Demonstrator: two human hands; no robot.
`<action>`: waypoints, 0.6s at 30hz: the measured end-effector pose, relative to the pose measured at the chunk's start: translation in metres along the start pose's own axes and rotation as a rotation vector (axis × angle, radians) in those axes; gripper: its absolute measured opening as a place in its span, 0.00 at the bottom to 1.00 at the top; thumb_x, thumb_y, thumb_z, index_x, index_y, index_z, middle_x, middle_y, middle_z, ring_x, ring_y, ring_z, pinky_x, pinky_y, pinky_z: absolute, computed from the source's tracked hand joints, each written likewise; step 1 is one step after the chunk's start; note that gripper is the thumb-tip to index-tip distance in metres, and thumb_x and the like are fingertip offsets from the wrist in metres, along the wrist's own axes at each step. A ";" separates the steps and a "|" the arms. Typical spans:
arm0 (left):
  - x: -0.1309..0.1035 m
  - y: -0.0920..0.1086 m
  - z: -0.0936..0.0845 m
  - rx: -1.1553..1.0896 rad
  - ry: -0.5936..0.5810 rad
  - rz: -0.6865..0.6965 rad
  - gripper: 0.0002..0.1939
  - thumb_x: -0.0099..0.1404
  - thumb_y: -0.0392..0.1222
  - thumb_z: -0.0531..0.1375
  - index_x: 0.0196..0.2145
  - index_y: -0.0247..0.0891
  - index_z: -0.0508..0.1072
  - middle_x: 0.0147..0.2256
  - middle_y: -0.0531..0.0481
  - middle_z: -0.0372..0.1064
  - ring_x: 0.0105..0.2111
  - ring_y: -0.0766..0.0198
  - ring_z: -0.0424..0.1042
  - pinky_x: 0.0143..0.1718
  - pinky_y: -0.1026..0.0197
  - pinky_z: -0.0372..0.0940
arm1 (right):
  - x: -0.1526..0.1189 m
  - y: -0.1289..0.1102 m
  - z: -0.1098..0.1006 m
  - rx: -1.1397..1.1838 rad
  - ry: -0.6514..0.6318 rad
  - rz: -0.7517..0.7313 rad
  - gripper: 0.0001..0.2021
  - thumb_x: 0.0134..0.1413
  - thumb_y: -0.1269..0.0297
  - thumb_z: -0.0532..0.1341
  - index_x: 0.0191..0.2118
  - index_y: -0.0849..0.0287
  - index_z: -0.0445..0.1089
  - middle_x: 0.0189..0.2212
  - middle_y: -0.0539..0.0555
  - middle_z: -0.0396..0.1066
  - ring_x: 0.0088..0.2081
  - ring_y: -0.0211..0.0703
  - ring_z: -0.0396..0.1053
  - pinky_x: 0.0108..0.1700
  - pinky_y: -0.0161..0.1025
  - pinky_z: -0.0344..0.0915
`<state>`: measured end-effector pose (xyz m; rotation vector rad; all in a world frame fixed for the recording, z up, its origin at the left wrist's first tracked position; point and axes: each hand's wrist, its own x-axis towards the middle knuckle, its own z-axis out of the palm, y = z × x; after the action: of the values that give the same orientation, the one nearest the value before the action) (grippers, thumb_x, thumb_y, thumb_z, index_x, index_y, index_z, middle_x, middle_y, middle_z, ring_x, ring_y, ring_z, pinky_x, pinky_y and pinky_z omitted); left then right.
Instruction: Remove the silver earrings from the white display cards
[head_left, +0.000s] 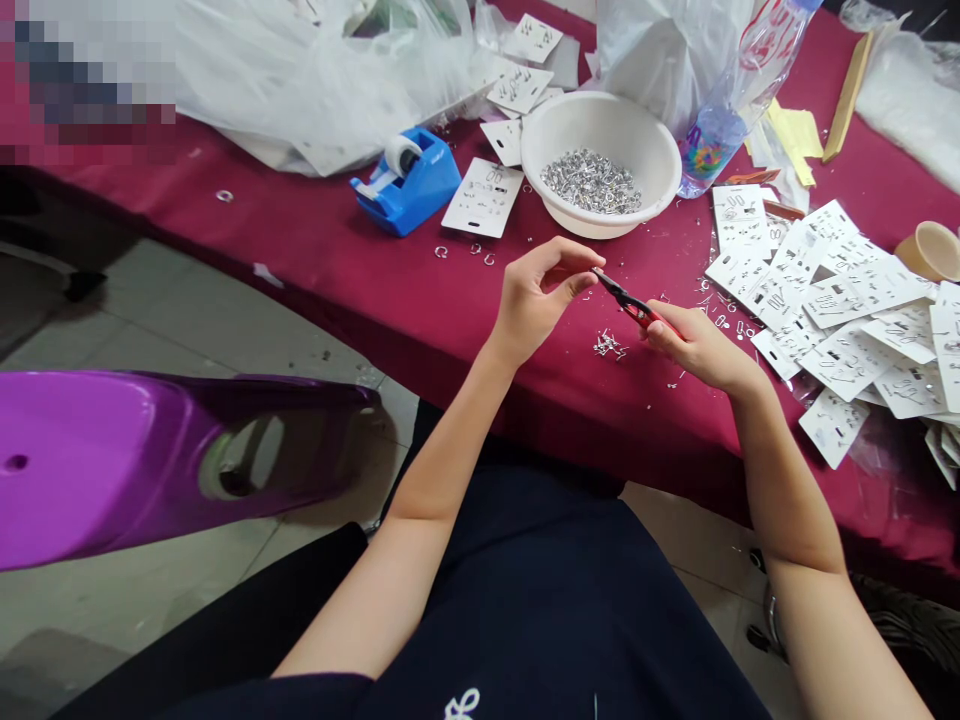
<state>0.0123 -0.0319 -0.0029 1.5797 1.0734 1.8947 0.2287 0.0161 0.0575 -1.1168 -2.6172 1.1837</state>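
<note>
Two hands, right [686, 345] clamped on one pliers [630, 300], left [544, 295] pinched at tips (item unclear), one bowl [604, 215].

The tablecloth [300, 240] is plain maroon. The pliers [637, 308] have red handles and a black head. The tape dispenser [416, 185] is blue, the stool [90, 455] purple, the bowl [551, 160] white. The bottle label [705, 150] looks multicoloured, perhaps a swirl, though small.

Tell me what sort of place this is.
Probably a small jewelry assembly workshop: the right hand holds pliers, a white bowl contains many small metal pieces, and cards bearing little metal items lie heaped on the table.
</note>
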 end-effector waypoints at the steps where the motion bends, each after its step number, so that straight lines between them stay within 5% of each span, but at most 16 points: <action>1: 0.000 0.000 0.000 0.001 0.000 0.002 0.06 0.65 0.43 0.66 0.39 0.40 0.78 0.35 0.52 0.77 0.35 0.71 0.78 0.38 0.70 0.75 | 0.000 -0.001 0.000 -0.003 0.002 -0.002 0.33 0.59 0.28 0.43 0.30 0.58 0.54 0.24 0.48 0.56 0.27 0.34 0.50 0.33 0.36 0.50; 18: 0.000 0.002 -0.001 0.044 -0.005 -0.001 0.08 0.66 0.46 0.65 0.38 0.39 0.77 0.35 0.51 0.77 0.35 0.71 0.77 0.38 0.68 0.74 | 0.000 -0.001 -0.001 -0.028 0.027 -0.013 0.34 0.57 0.27 0.43 0.31 0.58 0.55 0.25 0.47 0.56 0.27 0.34 0.51 0.33 0.35 0.50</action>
<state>0.0121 -0.0335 -0.0011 1.6067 1.1206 1.8771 0.2287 0.0163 0.0587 -1.1105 -2.6244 1.1252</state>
